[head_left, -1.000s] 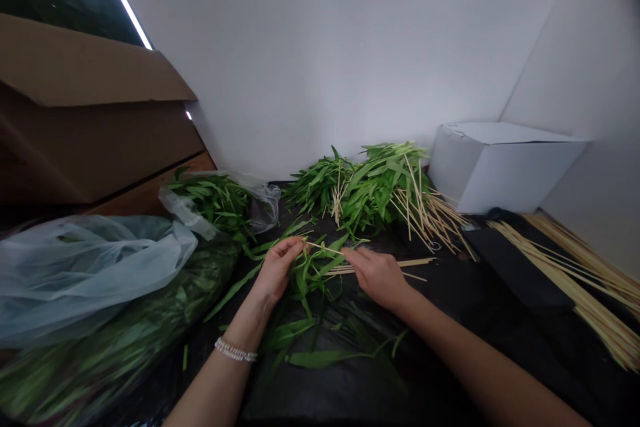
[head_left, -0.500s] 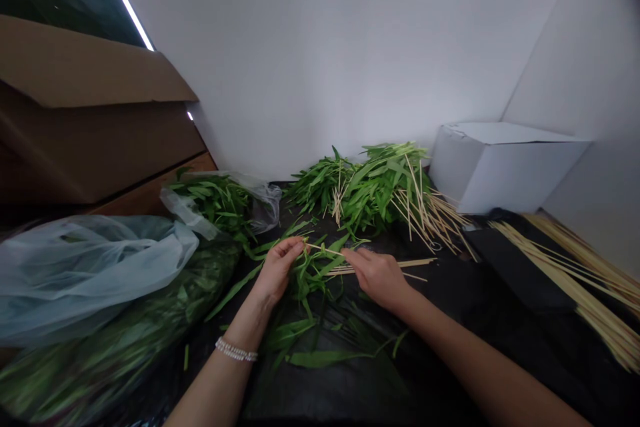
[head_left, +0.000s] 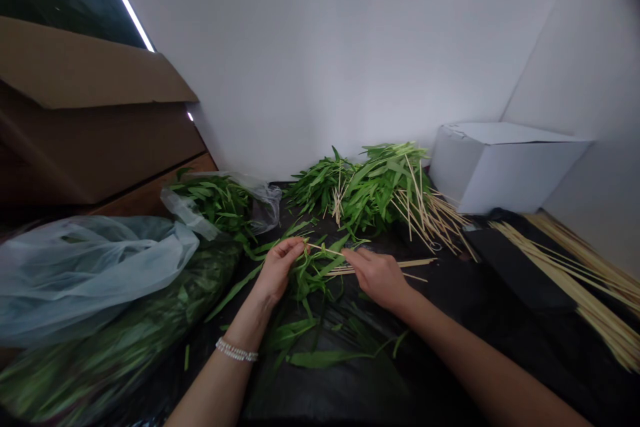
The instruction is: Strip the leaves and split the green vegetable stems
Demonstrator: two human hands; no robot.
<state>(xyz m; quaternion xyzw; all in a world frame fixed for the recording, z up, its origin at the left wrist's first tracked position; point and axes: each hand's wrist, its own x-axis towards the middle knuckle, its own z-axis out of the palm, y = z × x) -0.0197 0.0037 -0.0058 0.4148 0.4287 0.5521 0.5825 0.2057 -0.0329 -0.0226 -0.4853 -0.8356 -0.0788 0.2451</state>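
Note:
My right hand (head_left: 377, 275) is closed on a thin bamboo skewer (head_left: 326, 250), which points left toward my other hand. At its far end, my left hand (head_left: 281, 267) pinches a leafy green stem; its fingertips hide exactly where the stem meets the skewer tip. Green leaves (head_left: 304, 283) hang from the skewer between the hands. Beneath my right hand lie several loose skewers (head_left: 413, 263). Single long leaves (head_left: 327, 358) are scattered on the black plastic-covered surface (head_left: 300, 400) nearer to me.
Skewered greens (head_left: 373, 190) are piled by the wall, their sticks pointing right. On the left are a bag of greens (head_left: 215, 203) and a larger clear bag (head_left: 90, 273). A white box (head_left: 510, 170) stands back right, behind long bamboo sticks (head_left: 575, 287). A cardboard box (head_left: 100, 147) is upper left.

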